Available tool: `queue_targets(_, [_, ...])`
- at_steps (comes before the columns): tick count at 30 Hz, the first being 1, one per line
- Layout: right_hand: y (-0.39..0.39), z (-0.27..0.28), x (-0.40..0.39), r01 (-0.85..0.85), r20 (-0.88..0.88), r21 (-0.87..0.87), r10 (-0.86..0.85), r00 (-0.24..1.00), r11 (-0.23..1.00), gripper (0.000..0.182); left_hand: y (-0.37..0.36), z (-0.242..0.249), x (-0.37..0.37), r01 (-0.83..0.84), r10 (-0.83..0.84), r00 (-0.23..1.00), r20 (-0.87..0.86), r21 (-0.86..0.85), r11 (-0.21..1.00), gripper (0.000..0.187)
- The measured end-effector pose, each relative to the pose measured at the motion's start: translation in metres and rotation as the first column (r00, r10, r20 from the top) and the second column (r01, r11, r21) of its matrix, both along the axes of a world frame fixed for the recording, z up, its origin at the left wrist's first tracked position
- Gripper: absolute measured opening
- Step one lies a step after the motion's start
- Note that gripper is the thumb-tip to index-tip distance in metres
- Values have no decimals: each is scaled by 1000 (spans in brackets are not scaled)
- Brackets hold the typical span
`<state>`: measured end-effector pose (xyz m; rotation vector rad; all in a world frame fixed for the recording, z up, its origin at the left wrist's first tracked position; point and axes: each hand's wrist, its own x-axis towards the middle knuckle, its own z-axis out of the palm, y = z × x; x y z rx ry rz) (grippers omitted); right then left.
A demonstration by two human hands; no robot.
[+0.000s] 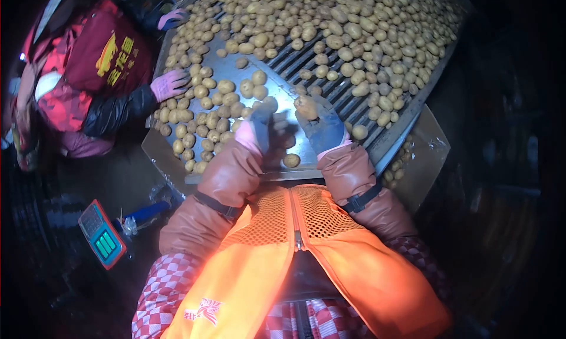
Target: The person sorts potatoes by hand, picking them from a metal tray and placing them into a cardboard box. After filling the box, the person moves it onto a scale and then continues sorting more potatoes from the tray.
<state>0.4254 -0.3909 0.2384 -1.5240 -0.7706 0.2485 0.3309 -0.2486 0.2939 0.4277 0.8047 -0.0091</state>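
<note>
Both my hands wear blue-coated work gloves with pink cuffs, over a metal sorting table. My right hand has its fingers curled around a brownish potato, just above the smooth plate near the slatted part. Beside it, my left hand is smeared by motion, its fingers pointing toward the right hand; I cannot tell whether it holds anything. A loose potato lies on the plate below the hands, near the front edge. Several potatoes are grouped to the left of my left hand.
A large heap of potatoes covers the slatted rollers. At the left, a co-worker's pink-gloved hand rests by the potatoes, and another pink glove shows farther back. Cardboard boxes flank the table. A digital scale stands lower left.
</note>
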Motion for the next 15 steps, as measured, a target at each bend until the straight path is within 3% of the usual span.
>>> queue_targets(2, [-19,-7,6,16,-165,12,-14,986,1000,39,23,-54,3,-141,167,959,227,-129,982,19])
queue_targets(3, [-29,-7,8,38,-220,16,-33,975,999,39,15,2,-3,-107,116,992,-39,180,978,19])
queue_targets(4, [-40,-2,8,78,-221,14,-73,973,997,38,26,6,-11,-33,15,994,108,161,986,29])
queue_targets(5, [-50,5,8,121,-221,10,-116,968,993,37,35,-28,-13,-195,158,981,117,480,855,29])
queue_targets(6, [-61,6,9,141,-393,147,-73,917,979,37,60,-91,-19,-179,162,980,111,843,508,31])
queue_targets(7, [-73,7,11,197,-542,280,-14,840,940,36,76,-108,-30,-88,101,994,47,887,452,35])
queue_targets(8, [-84,4,14,303,-732,514,227,642,802,36,79,-112,-36,-121,42,993,114,937,327,35])
queue_targets(9, [-95,4,16,460,-751,660,511,417,594,36,117,-150,-55,151,-7,988,-152,985,-88,36])
queue_targets(11, [-115,15,13,561,-732,665,581,356,494,35,70,-107,-63,164,-52,983,-175,970,-177,38])
queue_targets(13, [-126,21,10,609,-690,683,630,356,404,36,88,-140,-76,301,-31,950,-310,941,-155,41])
queue_targets(15, [-133,20,9,604,-630,730,655,416,319,37,93,-148,-85,464,58,839,-542,654,-597,47])
